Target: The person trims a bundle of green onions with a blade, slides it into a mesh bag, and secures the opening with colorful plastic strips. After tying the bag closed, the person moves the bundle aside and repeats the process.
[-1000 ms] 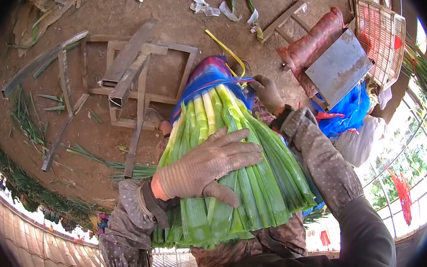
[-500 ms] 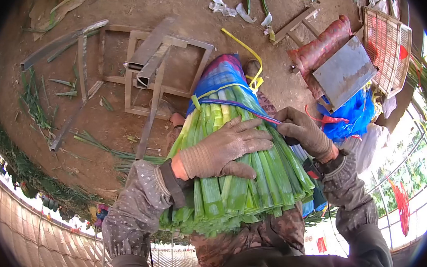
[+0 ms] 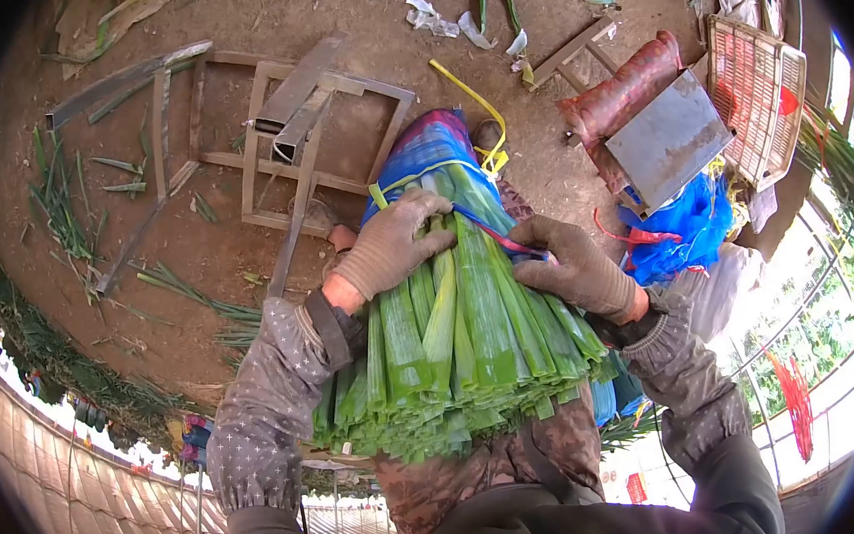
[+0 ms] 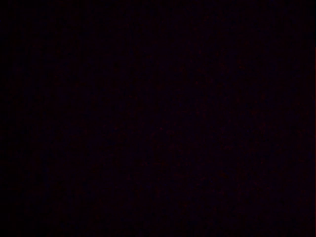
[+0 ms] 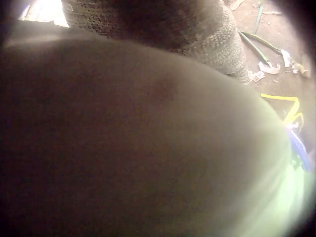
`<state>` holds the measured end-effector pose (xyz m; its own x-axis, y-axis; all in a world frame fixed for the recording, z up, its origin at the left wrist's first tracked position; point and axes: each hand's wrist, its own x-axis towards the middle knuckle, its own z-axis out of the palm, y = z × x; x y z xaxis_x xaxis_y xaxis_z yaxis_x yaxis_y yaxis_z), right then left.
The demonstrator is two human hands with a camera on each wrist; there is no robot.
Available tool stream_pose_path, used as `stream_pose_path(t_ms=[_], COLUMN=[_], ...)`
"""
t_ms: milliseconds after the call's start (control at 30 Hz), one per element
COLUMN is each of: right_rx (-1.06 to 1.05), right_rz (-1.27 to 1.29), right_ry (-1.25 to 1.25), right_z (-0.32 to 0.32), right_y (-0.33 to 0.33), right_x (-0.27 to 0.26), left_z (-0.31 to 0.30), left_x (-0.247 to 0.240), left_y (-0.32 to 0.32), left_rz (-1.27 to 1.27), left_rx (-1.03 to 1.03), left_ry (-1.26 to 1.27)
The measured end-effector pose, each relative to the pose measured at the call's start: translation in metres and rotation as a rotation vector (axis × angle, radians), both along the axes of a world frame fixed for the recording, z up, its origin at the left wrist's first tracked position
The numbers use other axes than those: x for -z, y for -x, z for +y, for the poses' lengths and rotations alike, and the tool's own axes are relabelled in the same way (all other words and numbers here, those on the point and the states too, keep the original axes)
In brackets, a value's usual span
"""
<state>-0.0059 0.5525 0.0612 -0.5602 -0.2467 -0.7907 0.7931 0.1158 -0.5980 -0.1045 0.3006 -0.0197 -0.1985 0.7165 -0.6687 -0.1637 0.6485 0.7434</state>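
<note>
A large bundle of leeks [image 3: 482, 333] lies in front of the body in the head view, cut green ends toward the person. Blue-and-red wrapping [image 3: 428, 148] covers its far end. Across the stalks runs a blue-and-red strap [image 3: 489, 230]. The gloved right hand [image 3: 577, 265] pinches the strap's end at the bundle's right side. The gloved left hand [image 3: 395, 244] bends over the bundle's upper left, index fingertip beside the strap; what its hidden fingers hold, I cannot tell. A yellow strap [image 3: 479, 97] sticks out beyond the wrapping. The left wrist view is black; a blurred surface fills most of the right one.
A rusty metal frame [image 3: 273, 219] stands on the dirt floor to the left, leaf scraps [image 3: 61, 205] beside it. To the right are a metal plate [image 3: 668, 143], a red sack [image 3: 623, 86], a wicker-like crate [image 3: 759, 90] and blue netting [image 3: 690, 231].
The right hand has come down and toward the person with the strap's end. The left hand has gone from lying flat on the leaves to bending over the stalks at the strap.
</note>
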Motion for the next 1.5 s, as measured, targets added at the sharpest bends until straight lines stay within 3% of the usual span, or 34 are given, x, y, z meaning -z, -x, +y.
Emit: stream_pose_path(t_ms=[100, 300, 600, 700, 800, 900, 1000, 1133, 1233, 1433, 1500], right_rx=[-0.046, -0.081, -0.064, -0.089, -0.081, -0.328, -0.502, -0.568, -0.817, -1.055, -1.029], right_rz=[0.057, 0.051, 0.073, 0.083, 0.122, 0.132, 0.478, 0.682, 0.703, 0.476, 0.441], right_ry=[0.002, 0.013, 0.032, -0.029, -0.096, -0.120, -0.384, -0.082, 0.276, 0.436, 0.451], right_z=[0.001, 0.001, 0.000, -0.003, 0.000, 0.026, 0.039, 0.008, -0.032, -0.056, -0.058], right_y=[0.003, 0.002, -0.005, -0.004, -0.009, 0.003, 0.037, 0.094, 0.108, 0.122, 0.125], right_x=[-0.005, -0.008, -0.004, -0.005, -0.003, 0.003, 0.011, 0.026, 0.038, 0.047, 0.047], left_z=[0.002, 0.004, 0.003, 0.001, -0.001, -0.005, -0.011, -0.014, -0.013, -0.018, -0.015], left_x=[-0.003, 0.007, 0.010, 0.018, 0.022, 0.028, 0.036, 0.039, 0.039, 0.038, 0.034], left_y=[0.002, 0.000, -0.007, -0.014, -0.013, -0.013, -0.019, -0.024, -0.023, -0.018, -0.018], left_rz=[0.075, -0.043, 0.088, 0.215, 0.111, 0.136, 0.120, 0.020, -0.075, -0.081, -0.051], left_rx=[-0.085, -0.116, -0.174, -0.205, -0.166, -0.148, -0.183, -0.285, -0.328, -0.301, -0.299], left_ry=[-0.024, -0.133, -0.091, -0.189, -0.135, -0.124, -0.129, -0.144, -0.129, -0.132, -0.113])
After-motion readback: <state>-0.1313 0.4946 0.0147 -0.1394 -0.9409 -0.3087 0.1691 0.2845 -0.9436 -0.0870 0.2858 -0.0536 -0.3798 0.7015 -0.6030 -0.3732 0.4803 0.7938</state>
